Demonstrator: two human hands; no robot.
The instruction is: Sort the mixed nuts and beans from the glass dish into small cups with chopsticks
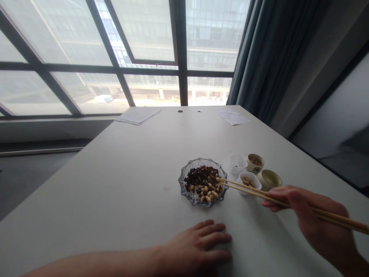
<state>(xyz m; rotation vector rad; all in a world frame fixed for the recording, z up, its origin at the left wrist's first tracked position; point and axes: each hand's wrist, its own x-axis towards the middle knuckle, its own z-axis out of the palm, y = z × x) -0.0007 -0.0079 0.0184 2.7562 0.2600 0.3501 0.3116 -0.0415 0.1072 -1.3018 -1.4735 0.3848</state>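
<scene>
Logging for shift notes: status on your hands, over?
Right hand: wooden chopsticks, tips at glass dish of nuts. Left hand flat on table. White cup beside chopsticks.

This looks like an office or meeting room in a commercial building: a long white table (100, 192) with 2 round grommets (180, 111) and loose papers (138, 115), large dark-framed windows (150, 34) facing a glass-fronted building (213, 34), and a blue-grey curtain (268, 50).
</scene>
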